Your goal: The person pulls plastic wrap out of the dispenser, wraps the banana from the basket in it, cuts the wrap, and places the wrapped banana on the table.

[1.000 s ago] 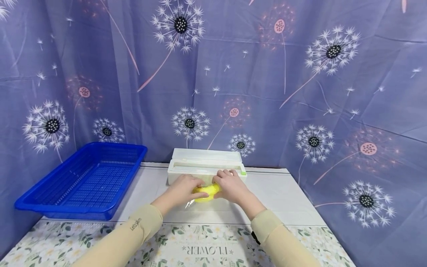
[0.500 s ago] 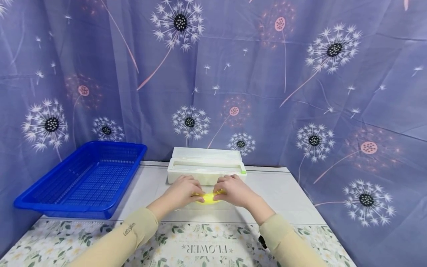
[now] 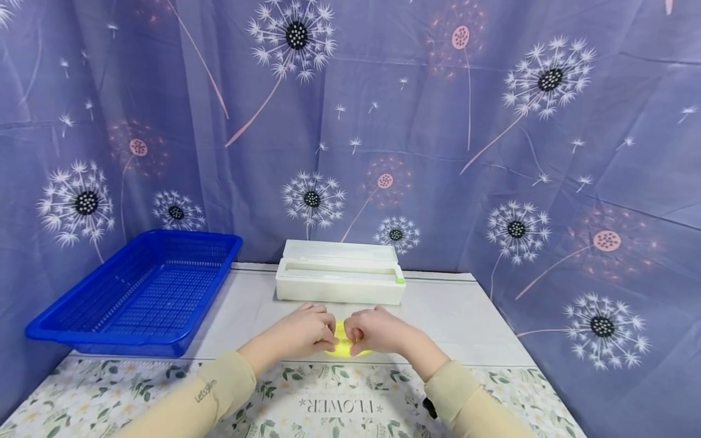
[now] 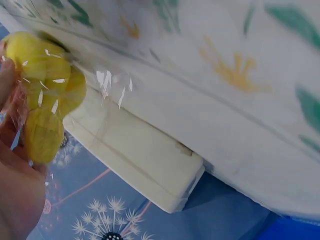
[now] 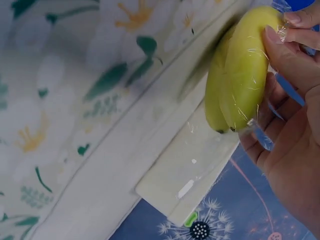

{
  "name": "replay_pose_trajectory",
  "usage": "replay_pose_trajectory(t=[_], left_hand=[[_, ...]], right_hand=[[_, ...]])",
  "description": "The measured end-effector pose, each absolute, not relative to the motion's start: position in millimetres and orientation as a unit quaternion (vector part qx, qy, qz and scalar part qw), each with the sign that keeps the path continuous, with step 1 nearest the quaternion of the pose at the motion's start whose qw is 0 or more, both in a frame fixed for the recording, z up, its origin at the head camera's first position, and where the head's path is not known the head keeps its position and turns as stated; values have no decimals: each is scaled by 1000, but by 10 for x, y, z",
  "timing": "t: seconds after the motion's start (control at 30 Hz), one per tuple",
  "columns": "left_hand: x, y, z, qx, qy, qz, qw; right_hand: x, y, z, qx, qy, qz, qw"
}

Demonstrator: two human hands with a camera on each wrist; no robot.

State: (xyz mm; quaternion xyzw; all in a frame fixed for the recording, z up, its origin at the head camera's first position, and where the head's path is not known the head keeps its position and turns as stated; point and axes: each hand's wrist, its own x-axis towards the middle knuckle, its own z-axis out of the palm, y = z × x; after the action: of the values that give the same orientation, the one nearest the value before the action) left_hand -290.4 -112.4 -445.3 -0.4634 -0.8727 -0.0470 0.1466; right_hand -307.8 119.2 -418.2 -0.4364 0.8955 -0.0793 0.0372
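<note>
A small bunch of yellow bananas (image 3: 342,340) is between my two hands, close above the white part of the table. Clear cling film (image 4: 107,82) covers it and trails off one side in the left wrist view. My left hand (image 3: 301,331) grips one end of the bunch, its thumb at the fruit and its fingers partly behind the film. At the other end my right hand (image 3: 380,331) pinches the film against a banana (image 5: 245,65) with thumb and forefinger, the other fingers curled beneath. In the head view both hands hide much of the fruit.
Behind the hands stands a white cling film dispenser (image 3: 339,292), its lid raised and a green slider at its right end. A blue plastic basket (image 3: 183,328) sits at the left. A flowered cloth (image 3: 290,404) covers the table front; a patterned curtain (image 3: 438,213) hangs behind.
Both hands have drawn back from the dispenser toward the table front, bringing the wrapped bananas along. My right hand's fingers have curled in more at the film.
</note>
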Motion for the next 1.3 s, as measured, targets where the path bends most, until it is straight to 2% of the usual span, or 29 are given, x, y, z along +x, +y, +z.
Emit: replay_pose_trajectory(t=[0.33, 0.5, 0.63, 0.77, 0.93, 1.13, 1.3], left_hand=[[-2725, -1005, -4490, -411, -895, -60, 163], [-2710, -1006, -4525, -386, -904, -97, 155], [-2706, -991, -4548, -370, -910, -115, 148], [-2692, -967, -4546, -358, -914, -127, 140], [-2680, -950, -4542, -346, -919, -144, 124], [-2682, -965, -4559, -333, -923, -162, 102], [-2688, -980, -4581, -321, -925, -186, 86]], right_hand=[[-2980, 1206, -4171, -434, 896, -91, 39], [-3038, 1332, -3998, -414, 886, -206, -34], [-3086, 1435, -3858, -337, 882, -310, -110], [-3080, 1446, -3792, -272, 870, -387, -135], [-3009, 1326, -3896, -249, 867, -419, -104], [-2897, 1154, -4128, -272, 876, -396, -49], [-2854, 1073, -4301, -274, 891, -360, -28]])
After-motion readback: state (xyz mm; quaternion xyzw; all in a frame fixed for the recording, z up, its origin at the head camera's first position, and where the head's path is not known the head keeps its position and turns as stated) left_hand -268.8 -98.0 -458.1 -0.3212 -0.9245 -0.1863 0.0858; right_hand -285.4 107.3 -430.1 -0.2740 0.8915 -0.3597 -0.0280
